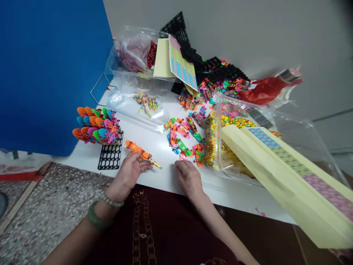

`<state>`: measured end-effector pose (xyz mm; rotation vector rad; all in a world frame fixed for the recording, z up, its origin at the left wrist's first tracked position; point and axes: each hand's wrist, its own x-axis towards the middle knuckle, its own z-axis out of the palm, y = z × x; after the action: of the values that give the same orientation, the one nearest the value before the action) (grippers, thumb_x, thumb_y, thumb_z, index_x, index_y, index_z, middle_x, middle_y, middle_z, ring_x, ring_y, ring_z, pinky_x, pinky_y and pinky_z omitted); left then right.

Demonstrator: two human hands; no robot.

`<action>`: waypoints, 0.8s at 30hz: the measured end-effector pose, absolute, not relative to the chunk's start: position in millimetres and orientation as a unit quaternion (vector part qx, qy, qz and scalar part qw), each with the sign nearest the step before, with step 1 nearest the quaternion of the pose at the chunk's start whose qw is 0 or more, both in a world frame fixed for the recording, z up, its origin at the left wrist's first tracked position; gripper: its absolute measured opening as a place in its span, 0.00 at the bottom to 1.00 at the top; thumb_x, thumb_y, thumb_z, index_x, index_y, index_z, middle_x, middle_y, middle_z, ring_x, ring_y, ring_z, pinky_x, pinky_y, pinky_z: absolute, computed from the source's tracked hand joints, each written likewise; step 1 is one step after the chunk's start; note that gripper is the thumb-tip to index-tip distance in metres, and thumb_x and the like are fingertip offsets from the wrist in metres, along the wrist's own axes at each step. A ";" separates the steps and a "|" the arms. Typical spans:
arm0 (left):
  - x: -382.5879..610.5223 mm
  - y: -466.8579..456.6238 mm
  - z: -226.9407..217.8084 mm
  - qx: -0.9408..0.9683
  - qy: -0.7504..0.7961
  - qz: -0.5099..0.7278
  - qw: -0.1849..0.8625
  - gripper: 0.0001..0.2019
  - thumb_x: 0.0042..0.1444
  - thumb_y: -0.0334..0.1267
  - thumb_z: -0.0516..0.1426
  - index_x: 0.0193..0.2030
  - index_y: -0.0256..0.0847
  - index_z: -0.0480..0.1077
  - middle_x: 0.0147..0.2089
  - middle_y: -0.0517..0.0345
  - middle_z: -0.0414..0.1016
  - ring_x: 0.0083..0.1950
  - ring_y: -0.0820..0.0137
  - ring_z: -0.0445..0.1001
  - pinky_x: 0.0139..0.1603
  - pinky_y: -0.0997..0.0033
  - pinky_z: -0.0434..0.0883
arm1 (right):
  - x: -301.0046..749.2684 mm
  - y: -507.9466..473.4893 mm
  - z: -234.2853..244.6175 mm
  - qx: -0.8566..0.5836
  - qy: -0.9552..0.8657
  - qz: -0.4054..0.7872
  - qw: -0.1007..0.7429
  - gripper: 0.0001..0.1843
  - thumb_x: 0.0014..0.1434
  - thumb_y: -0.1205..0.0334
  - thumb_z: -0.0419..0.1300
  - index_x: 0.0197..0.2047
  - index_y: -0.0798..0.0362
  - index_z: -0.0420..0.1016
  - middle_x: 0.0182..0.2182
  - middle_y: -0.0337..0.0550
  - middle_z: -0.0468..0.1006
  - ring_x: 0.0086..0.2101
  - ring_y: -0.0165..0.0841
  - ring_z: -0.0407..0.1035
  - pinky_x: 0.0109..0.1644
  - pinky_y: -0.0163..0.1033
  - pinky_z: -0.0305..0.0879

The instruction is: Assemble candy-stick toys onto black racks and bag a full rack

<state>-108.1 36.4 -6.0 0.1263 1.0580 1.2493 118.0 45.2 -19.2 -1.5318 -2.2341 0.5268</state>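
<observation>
While the left hand [129, 171] half-curls around an orange toy skateboard [134, 147] slanting away leftward, the right hand [189, 176] lies flat just right of it; empty.

no word, number or brand can be read anywhere. the pale yellow sheet of small multicoloured stickers [182, 62], leaning at the far side of the white worktop [154, 180], has rows of tiny marks too small to make out. so do the long yellow sticker strips [289, 162] near right. a black striped barcode patch [259, 117] sits on the clear plastic bag of coloured beads [217, 147] at right, its digits illegible. the orange plastic toy skateboard [134, 147] in the left hand [128, 173] shows no legible lettering.
</observation>
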 end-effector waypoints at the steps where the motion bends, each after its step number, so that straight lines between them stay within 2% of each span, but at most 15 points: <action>1: -107.4 36.6 -5.5 0.058 0.479 0.558 0.676 0.10 0.50 0.38 0.62 0.37 0.38 0.67 0.33 0.51 0.79 0.30 0.65 0.78 0.33 0.64 0.78 | 115.9 47.4 -16.9 -0.546 -0.786 0.208 0.204 0.13 0.64 0.65 0.50 0.40 0.50 0.76 0.37 0.47 0.78 0.40 0.39 0.70 0.44 0.42 0.65; 5: -100.0 35.0 -1.8 0.078 0.534 0.561 0.628 0.14 0.42 0.34 0.66 0.35 0.37 0.68 0.31 0.56 0.77 0.28 0.69 0.76 0.30 0.69 0.76 | 92.8 54.3 -4.8 -0.494 -0.784 0.298 0.228 0.12 0.65 0.57 0.52 0.44 0.48 0.76 0.39 0.44 0.79 0.39 0.37 0.71 0.43 0.40 0.66; 9: -89.6 30.8 -1.3 0.095 0.549 0.579 0.595 0.14 0.39 0.35 0.67 0.33 0.36 0.70 0.28 0.60 0.75 0.27 0.74 0.73 0.27 0.75 0.70 | 61.8 50.3 -3.5 -0.437 -0.852 0.237 0.163 0.11 0.65 0.56 0.53 0.40 0.50 0.76 0.32 0.45 0.76 0.34 0.37 0.69 0.38 0.40 0.61; 13: -84.1 29.0 -5.0 0.100 0.589 0.592 0.541 0.12 0.35 0.33 0.66 0.29 0.35 0.71 0.25 0.62 0.74 0.25 0.77 0.69 0.27 0.77 0.65 | 45.5 47.1 -18.2 -0.422 -0.868 0.220 0.142 0.09 0.64 0.61 0.53 0.37 0.50 0.75 0.30 0.43 0.75 0.33 0.36 0.67 0.36 0.38 0.59; 16: -85.4 26.7 -3.3 0.092 0.594 0.605 0.522 0.13 0.34 0.34 0.67 0.28 0.36 0.71 0.25 0.61 0.74 0.26 0.76 0.69 0.28 0.76 0.64 | 37.4 51.6 -25.2 -0.429 -0.853 0.257 0.146 0.09 0.63 0.64 0.52 0.37 0.49 0.74 0.31 0.43 0.76 0.34 0.36 0.69 0.35 0.37 0.59; 20: -112.1 11.7 3.0 0.131 0.622 0.585 0.503 0.16 0.35 0.37 0.69 0.32 0.37 0.74 0.28 0.59 0.75 0.28 0.73 0.70 0.30 0.74 0.65 | 27.8 69.0 -20.0 -0.457 -0.785 0.379 0.179 0.08 0.60 0.60 0.54 0.38 0.48 0.74 0.33 0.41 0.77 0.34 0.35 0.70 0.36 0.38 0.63; 22: -141.1 -1.0 1.6 0.151 0.695 0.563 0.421 0.13 0.40 0.39 0.68 0.33 0.39 0.75 0.26 0.60 0.73 0.27 0.72 0.69 0.29 0.73 0.64 | 23.6 78.5 -15.9 -0.460 -0.730 0.463 0.202 0.07 0.59 0.57 0.55 0.36 0.48 0.73 0.31 0.39 0.77 0.32 0.34 0.69 0.35 0.37 0.64; 24: -174.9 -13.7 -4.3 0.176 0.775 0.541 0.274 0.08 0.47 0.41 0.63 0.34 0.41 0.76 0.27 0.60 0.72 0.27 0.71 0.67 0.30 0.72 0.64 | 18.6 83.8 -13.7 -0.440 -0.684 0.537 0.226 0.09 0.58 0.54 0.56 0.37 0.49 0.73 0.30 0.38 0.76 0.30 0.33 0.68 0.35 0.37 0.64</action>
<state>-174.9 -13.7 -4.3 0.4730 2.0850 1.4548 18.6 83.8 -13.7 -1.2137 -1.8852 1.4802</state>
